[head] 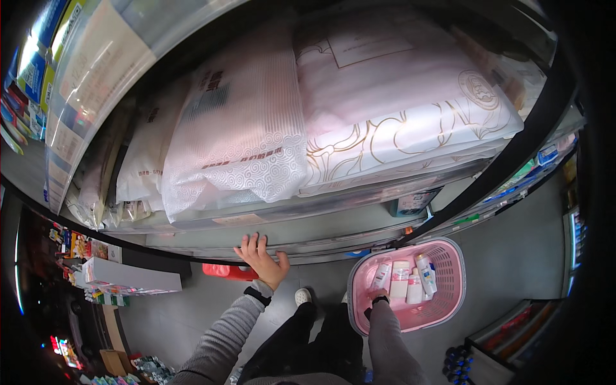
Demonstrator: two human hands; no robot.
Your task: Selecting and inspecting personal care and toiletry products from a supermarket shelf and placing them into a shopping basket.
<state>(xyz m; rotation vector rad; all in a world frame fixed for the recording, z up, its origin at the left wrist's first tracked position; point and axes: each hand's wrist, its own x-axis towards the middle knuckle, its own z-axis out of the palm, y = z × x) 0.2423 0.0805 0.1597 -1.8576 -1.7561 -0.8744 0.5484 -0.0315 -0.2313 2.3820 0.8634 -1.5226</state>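
Note:
My left hand (263,262) rests with spread fingers over the front edge of a lower store shelf (288,240), holding nothing. My right hand (378,294) reaches into a pink plastic shopping basket (452,313) on the floor. Beside its fingers lies a white bottle (381,276); whether the fingers grip it cannot be told. Farther right in the basket are a larger white bottle with a pink label (399,279), a white pump bottle (414,287) and a white bottle with a blue-and-gold label (426,273).
Soft packages in pale plastic (240,139) and a pink-white package with gold line patterns (414,120) fill the shelf above. A dark box (414,203) stands on the lower shelf. Under its edge sits a red container (224,270). White display stand (132,279) at left; produce-like dark cluster (457,363) lower right.

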